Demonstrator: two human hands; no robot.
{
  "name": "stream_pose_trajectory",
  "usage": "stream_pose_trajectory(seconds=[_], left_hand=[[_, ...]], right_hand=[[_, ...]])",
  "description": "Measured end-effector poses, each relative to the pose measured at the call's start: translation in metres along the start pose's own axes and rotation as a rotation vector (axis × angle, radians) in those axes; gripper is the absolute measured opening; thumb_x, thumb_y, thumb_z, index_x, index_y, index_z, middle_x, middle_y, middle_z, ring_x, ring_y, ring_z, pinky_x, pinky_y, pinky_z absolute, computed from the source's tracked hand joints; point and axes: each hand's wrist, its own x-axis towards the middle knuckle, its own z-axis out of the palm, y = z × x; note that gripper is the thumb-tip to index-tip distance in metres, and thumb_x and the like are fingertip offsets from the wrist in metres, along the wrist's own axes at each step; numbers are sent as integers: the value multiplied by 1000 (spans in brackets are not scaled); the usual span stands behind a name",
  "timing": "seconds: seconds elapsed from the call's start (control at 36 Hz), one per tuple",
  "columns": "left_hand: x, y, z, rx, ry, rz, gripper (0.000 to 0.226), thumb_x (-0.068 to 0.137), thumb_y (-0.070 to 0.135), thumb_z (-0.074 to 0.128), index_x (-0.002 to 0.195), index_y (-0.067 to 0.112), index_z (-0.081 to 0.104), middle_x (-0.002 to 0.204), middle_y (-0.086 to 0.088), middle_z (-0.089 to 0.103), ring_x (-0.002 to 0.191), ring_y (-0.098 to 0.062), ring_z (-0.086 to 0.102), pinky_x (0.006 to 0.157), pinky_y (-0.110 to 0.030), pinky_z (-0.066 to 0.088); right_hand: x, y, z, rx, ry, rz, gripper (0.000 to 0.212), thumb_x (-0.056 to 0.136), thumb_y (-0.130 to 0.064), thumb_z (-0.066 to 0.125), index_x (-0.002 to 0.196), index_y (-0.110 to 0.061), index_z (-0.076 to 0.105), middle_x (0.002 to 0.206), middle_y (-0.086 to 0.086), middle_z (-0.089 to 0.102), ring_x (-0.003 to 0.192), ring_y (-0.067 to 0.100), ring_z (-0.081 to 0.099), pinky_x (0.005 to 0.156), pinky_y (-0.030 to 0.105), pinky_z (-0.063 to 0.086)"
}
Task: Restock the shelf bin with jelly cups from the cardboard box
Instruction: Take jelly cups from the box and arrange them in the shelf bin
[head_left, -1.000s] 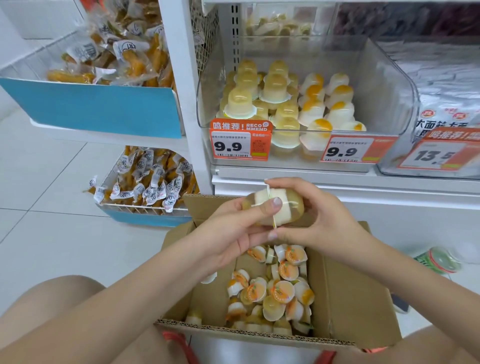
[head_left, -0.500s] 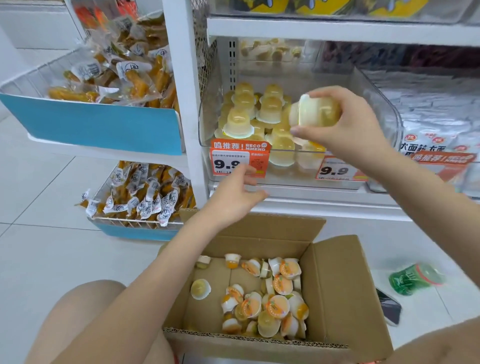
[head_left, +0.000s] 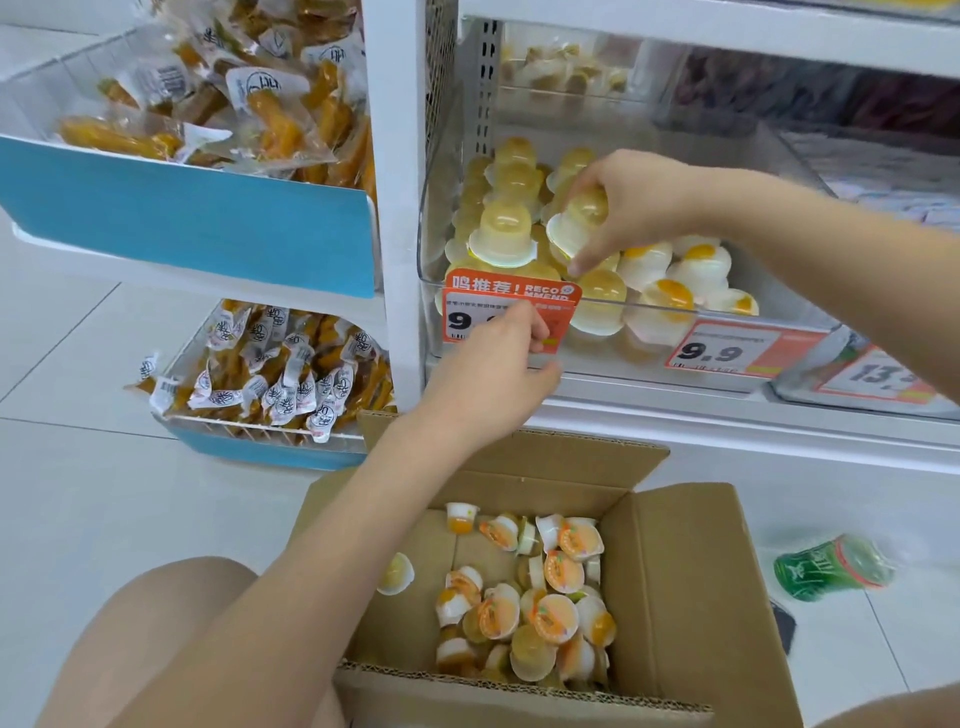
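The person's right hand (head_left: 636, 208) reaches into the clear shelf bin (head_left: 795, 317) from the right and grips one yellow jelly cup (head_left: 579, 223) from above. The cup sits dome up and tilted, with its white flat rim facing down and to the left; the curled fingers wrap over the far side of the dome, while the thumb runs down the near side and its tip reaches just below the rim. The held cup hangs just above the stacked yellow cups (head_left: 504, 234) that fill the left part of the bin, close beside the front one, and to the left of the white cups with orange centres (head_left: 675, 283) piled in the right part. The left hand (head_left: 493, 374) is lower, in front of the bin, its loosely curled fingers lying against the orange price tag (head_left: 511, 317) clipped to the bin's front edge; whether they pinch the tag cannot be told. Below both arms stands the open cardboard box (head_left: 691, 582) on the floor, with loose jelly cups (head_left: 535, 603) heaped toward its right side. A green bottle (head_left: 831, 569) lies on the tiles to the right of the box.
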Motion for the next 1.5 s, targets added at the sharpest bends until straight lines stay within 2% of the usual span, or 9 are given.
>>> stream_pose_trajectory(seconds=[0.25, 0.5, 0.72, 0.86, 0.94, 1.06, 1.17, 1.36, 1.5], left_hand=[[2, 3, 3, 33, 11, -21, 31, 89, 31, 58, 114, 16, 47, 111, 2, 57, 100, -17, 55, 87, -42, 49], [1, 0, 3, 38, 13, -3, 30, 90, 29, 58, 114, 16, 47, 114, 1, 57, 102, -17, 55, 87, -42, 50], [1, -2, 3, 49, 12, 13, 32, 89, 29, 59, 115, 15, 46, 113, 0, 57, 102, -18, 55, 88, -42, 49], [-8, -10, 1, 81, -30, 48, 36, 89, 25, 58, 120, 15, 44, 117, -3, 56, 103, -19, 55, 87, -41, 49], [-19, -26, 6, 116, -98, 4, 42, 89, 25, 59, 126, 15, 40, 120, -4, 55, 104, -18, 56, 88, -40, 49], [-42, -65, 32, 280, -306, -94, 41, 88, 25, 60, 124, 15, 41, 116, -5, 57, 98, -22, 58, 84, -42, 50], [-70, -111, 66, 376, -621, -260, 41, 87, 12, 54, 126, 9, 44, 121, -11, 54, 107, -27, 54, 86, -36, 47], [-102, -180, 136, 478, -894, -341, 64, 84, 4, 62, 139, 18, 35, 136, -10, 46, 118, -27, 50, 93, -36, 47], [-98, -209, 180, 383, -886, -392, 64, 80, 9, 66, 136, 15, 36, 133, -10, 46, 119, -26, 48, 92, -34, 46]], right_hand=[[3, 2, 6, 5, -19, 5, 90, 61, -45, 84, 136, -15, 45, 132, 6, 51, 116, 27, 50, 83, 29, 39], [2, -3, 12, -19, -22, -35, 83, 61, -37, 87, 132, -18, 48, 133, 4, 51, 118, 27, 49, 85, 31, 40], [-14, -3, 9, 1, 38, -55, 78, 63, -32, 86, 129, -20, 47, 123, 0, 54, 107, 20, 50, 73, 27, 41], [-72, -1, -1, 271, 310, -78, 57, 65, -30, 84, 116, -24, 58, 105, 0, 61, 91, 18, 60, 84, 32, 51], [-113, -4, 15, 538, 329, -161, 45, 68, -19, 83, 107, -20, 62, 98, 3, 65, 85, 16, 61, 80, 28, 55], [-147, -6, 75, 741, 167, -225, 43, 67, -13, 82, 104, -22, 62, 97, 0, 64, 83, 7, 59, 75, 19, 53], [-154, 6, 169, 632, -231, -122, 47, 68, -17, 84, 104, -32, 57, 102, -2, 62, 80, 6, 54, 79, 27, 53], [-153, 35, 304, 395, -576, 18, 56, 75, -20, 79, 124, -21, 51, 113, 1, 53, 91, 13, 50, 79, 24, 44], [-153, 38, 367, 229, -696, 35, 69, 75, -27, 79, 132, -20, 41, 127, 5, 51, 114, 24, 48, 91, 37, 46]])
